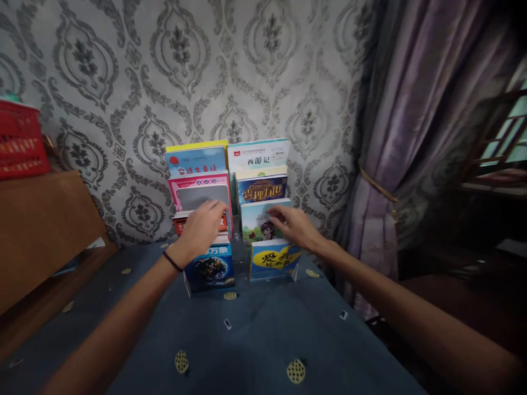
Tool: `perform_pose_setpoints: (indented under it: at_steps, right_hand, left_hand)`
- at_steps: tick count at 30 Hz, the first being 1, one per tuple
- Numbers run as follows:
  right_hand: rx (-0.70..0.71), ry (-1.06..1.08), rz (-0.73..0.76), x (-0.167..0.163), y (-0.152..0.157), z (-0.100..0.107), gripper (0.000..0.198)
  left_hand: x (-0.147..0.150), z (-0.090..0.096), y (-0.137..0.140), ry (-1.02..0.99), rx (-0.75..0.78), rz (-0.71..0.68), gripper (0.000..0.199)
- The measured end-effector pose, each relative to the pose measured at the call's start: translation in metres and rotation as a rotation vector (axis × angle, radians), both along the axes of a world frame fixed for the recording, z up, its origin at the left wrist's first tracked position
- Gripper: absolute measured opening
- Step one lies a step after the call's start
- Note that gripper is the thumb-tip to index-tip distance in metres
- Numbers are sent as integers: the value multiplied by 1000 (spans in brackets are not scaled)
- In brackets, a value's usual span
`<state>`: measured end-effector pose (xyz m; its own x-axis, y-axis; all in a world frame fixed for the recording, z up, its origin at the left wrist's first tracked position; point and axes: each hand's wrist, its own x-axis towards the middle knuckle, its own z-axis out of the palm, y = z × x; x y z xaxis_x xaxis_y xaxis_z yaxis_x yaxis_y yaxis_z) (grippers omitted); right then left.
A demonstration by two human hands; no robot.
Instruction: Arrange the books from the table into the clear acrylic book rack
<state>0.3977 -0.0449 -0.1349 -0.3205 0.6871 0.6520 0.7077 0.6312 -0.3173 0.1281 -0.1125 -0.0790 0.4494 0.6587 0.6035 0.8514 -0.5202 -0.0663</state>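
Two columns of books stand in tiers on a cloth-covered table. In the left column my left hand (203, 225) has its fingers bent over the top of a red book (179, 226), covering much of its cover. Behind it are a plain grey book cover (200, 197), a pink book (177, 189) and a blue-and-yellow book (195, 159); in front is a dark blue book with a globe (211, 271). My right hand (295, 225) is by a pale green book with a cartoon girl (257, 225), fingers and thumb slightly apart at its cover.
The right column also holds a white book (259, 158), a dark book with gold lettering (261, 189) and a blue-and-yellow book (274, 260) in front. A cardboard box (45, 230) with a red basket (20, 140) stands left. A tied curtain (395, 137) hangs right of the patterned wall.
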Motion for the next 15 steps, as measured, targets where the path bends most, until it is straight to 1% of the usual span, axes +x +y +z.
perform_pose_setpoints:
  at_steps: [2,3,5,7,8,9,11,15]
  right_hand:
    - [34,-4,-15,-2,1,5,22]
    - [76,-4,-35,-3,1,8,22]
    - [221,-6,-106,-5,2,19,25]
    - [388,-47,-187,-6,4,34,30]
    - [444,-91,-217,-6,5,41,33]
    - [471,-146,-235,-6,7,48,35]
    - [472,-259,-241,-4,12,61,36]
    - [454,-387,-226,1,24,80,30]
  left_hand:
    - [27,-5,5,80,2,-55,33]
    - [40,-9,8,108,7,-73,37]
    - [60,-18,14,142,17,-73,46]
    - [72,-28,18,157,26,-33,52]
    - [75,-32,19,160,29,-11,53]
    - [77,-35,20,161,31,3,54]
    - [77,-39,20,162,37,9,55]
    - [76,-39,20,159,62,17,53]
